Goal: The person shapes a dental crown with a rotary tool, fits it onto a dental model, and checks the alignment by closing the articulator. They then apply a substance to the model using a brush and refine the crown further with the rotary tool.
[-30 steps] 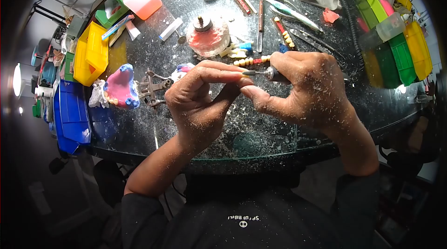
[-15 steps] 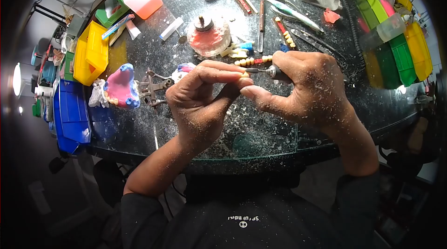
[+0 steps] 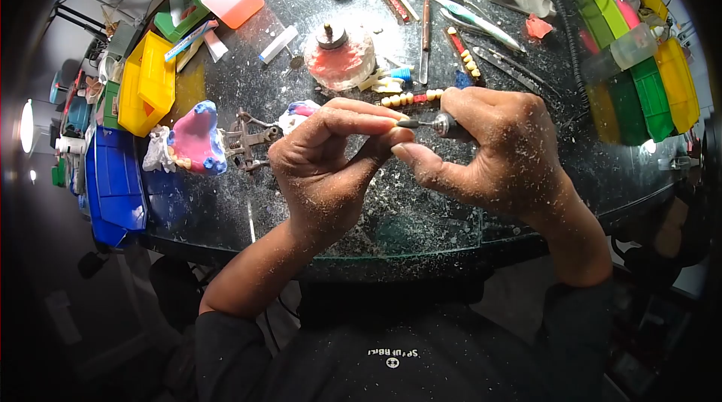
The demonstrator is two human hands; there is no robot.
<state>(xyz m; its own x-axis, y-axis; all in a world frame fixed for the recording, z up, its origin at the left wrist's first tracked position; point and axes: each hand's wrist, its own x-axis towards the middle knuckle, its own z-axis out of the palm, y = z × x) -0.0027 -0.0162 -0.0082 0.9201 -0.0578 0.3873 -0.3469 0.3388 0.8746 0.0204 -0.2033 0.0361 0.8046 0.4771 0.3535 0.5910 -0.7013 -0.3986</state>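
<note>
My left hand (image 3: 331, 157) pinches a tiny yellowish tooth (image 3: 401, 118) between thumb and fingertips; most of it is hidden. My right hand (image 3: 500, 150) is wrapped round a rotary handpiece (image 3: 449, 127), whose dark burr (image 3: 410, 124) points left and meets the tooth at my left fingertips. My right thumb reaches toward my left thumb just below the burr. Pale dust covers both hands. Behind them lies a strip of teeth on red wax (image 3: 410, 98). A pink and blue dental model (image 3: 199, 139) on a metal articulator (image 3: 248, 140) stands left of my left hand.
Yellow (image 3: 156, 78) and blue (image 3: 113, 184) bins line the left; green (image 3: 648, 97) and yellow (image 3: 675, 82) bins line the right. A round burner-topped jar (image 3: 338, 60), a second tooth strip (image 3: 462, 52), tweezers and knives lie behind my hands. Shavings cover the dark bench (image 3: 429, 229).
The burr has shifted slightly at my left fingertips, and less of the tooth shows. My right hand has moved a little down and right with the handpiece.
</note>
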